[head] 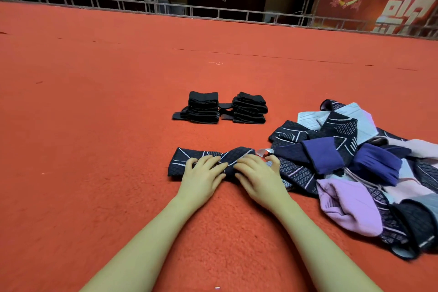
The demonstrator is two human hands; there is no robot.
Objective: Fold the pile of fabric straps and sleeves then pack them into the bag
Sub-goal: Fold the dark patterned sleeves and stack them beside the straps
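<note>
Dark patterned sleeve lengthwise left-right on carpet, fingers of both hands flat, pressing it.

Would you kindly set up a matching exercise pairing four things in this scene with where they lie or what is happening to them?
Things:
1. dark patterned sleeve
2. two black stacks
3. loose pile
4. red banner

Places or states:
A. heaped unfolded on the carpet at the right
B. upright behind the metal railing, far right
C. flat on the carpet under the left hand and right hand
D. folded, side by side, farther out on the carpet

Pairs: 1-C, 2-D, 3-A, 4-B
</note>
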